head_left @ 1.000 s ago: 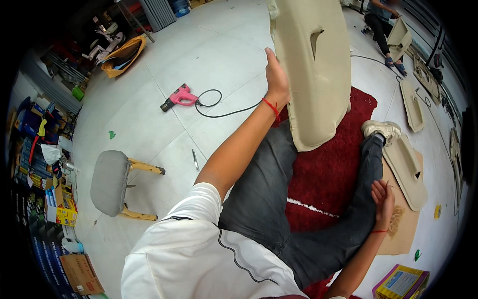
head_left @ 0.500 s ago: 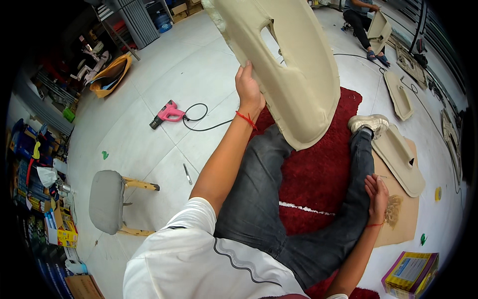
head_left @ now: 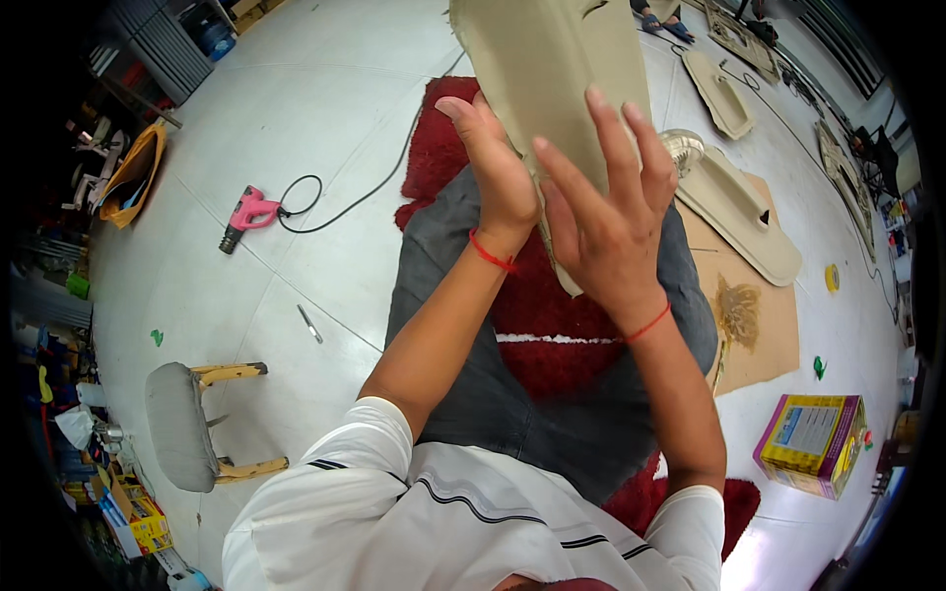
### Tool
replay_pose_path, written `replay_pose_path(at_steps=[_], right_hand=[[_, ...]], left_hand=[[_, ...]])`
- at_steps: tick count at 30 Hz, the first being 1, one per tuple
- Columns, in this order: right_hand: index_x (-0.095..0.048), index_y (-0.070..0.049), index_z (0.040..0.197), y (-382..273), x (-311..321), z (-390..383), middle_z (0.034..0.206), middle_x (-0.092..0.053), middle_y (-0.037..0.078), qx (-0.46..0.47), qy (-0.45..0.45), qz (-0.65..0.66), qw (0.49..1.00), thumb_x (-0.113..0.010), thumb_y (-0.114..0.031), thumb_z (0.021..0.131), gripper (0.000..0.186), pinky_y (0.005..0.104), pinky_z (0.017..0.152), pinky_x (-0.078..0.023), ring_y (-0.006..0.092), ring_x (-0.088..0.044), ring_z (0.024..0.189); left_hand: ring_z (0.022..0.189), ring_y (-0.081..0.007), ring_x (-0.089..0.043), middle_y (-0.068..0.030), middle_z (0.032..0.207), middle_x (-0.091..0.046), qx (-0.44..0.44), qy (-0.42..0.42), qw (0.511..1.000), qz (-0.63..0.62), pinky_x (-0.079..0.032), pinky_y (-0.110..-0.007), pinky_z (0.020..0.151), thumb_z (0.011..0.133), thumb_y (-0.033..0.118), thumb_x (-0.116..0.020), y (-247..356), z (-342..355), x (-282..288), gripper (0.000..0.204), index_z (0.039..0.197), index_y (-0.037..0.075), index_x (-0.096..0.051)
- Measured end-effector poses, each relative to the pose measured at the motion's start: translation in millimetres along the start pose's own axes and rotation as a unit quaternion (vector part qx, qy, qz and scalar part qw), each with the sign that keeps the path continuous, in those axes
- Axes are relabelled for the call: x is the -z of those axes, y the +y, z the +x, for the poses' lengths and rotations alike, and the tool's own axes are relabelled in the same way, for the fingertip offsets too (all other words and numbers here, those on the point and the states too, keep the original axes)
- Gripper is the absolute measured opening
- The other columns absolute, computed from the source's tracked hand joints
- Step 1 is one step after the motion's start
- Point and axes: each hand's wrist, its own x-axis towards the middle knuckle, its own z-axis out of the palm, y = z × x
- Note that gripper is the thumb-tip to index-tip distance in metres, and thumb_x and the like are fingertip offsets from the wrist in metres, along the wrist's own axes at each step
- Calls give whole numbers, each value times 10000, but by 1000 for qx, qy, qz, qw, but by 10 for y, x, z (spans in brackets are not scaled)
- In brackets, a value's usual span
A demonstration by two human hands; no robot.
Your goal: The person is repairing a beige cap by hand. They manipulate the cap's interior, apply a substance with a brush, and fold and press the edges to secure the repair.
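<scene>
A beige moulded panel (head_left: 532, 59) is held up in front of me, its top end cut off by the frame. My left hand (head_left: 498, 177) grips its left edge, thumb toward the top. My right hand (head_left: 611, 222) is over the panel's lower part with fingers spread; I cannot tell whether the fingertips press on it. Beneath are my legs in dark trousers on a red rug (head_left: 429, 118). To the right, a similar beige piece (head_left: 734, 217) lies on a cardboard sheet (head_left: 764, 355).
A pink heat gun (head_left: 254, 207) with cord, a marker (head_left: 310, 322) and a grey stool (head_left: 177, 424) are at left. At right are a yellow tape roll (head_left: 832, 278) and purple-yellow box (head_left: 808, 438). More panels (head_left: 714, 89) and a person's feet (head_left: 662, 25) appear at upper right.
My right hand has risen from beside my right leg to the panel, fingers spreading. The panel and my left hand have shifted. The view has turned, cutting off most of the other person.
</scene>
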Motion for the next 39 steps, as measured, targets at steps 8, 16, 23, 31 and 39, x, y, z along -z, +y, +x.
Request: replay_pose_path(at_steps=[8, 16, 23, 31, 39], right_hand=[[-793, -221, 1059, 300, -18, 198, 1594, -471, 92, 67, 88, -48, 993, -772, -170, 855, 211, 508, 1133, -340, 371, -392, 1457], [-741, -22, 982, 448, 13, 243, 1508, -518, 245, 119, 126, -117, 978, -607, -212, 972, 232, 455, 1143, -392, 291, -457, 1418], [-773, -88, 996, 361, 419, 199, 1610, -426, 180, 15, 82, 1, 996, -778, -116, 894, 106, 460, 1158, -358, 360, -357, 1495], [-693, -2, 1105, 378, 1107, 423, 1417, -563, 187, -38, 276, 236, 931, -545, -85, 1063, 175, 530, 1138, -463, 327, -529, 1357], [-615, -13, 1033, 552, 1890, 137, 1075, -608, 108, -42, 156, 502, 850, -444, -315, 1115, 358, 481, 1008, -536, 273, -644, 914]], left_hand=[[1300, -207, -522, -133, 1400, -594, -18, -74, 994, 75, -372, -324, 1121, 999, 810, -74, 14, -267, -182, 1065, 1422, -71, -496], [1217, -184, -561, -110, 1301, -644, 4, -113, 989, 90, -399, -308, 1082, 1003, 811, -97, -90, -318, -178, 1045, 1354, -65, -546], [942, -141, -622, -78, 1001, -673, -11, -72, 996, 42, -498, -289, 855, 1090, 669, -170, -200, -302, -230, 814, 1108, -20, -604], [977, -118, -624, -65, 1059, -683, 9, -74, 997, 11, -498, -270, 880, 1076, 698, -172, -96, -284, -184, 851, 1185, -28, -602], [1057, -152, -589, -63, 1150, -660, 20, -36, 993, 112, -466, -305, 946, 1146, 458, -324, -320, -185, -193, 573, 1249, -26, -612]])
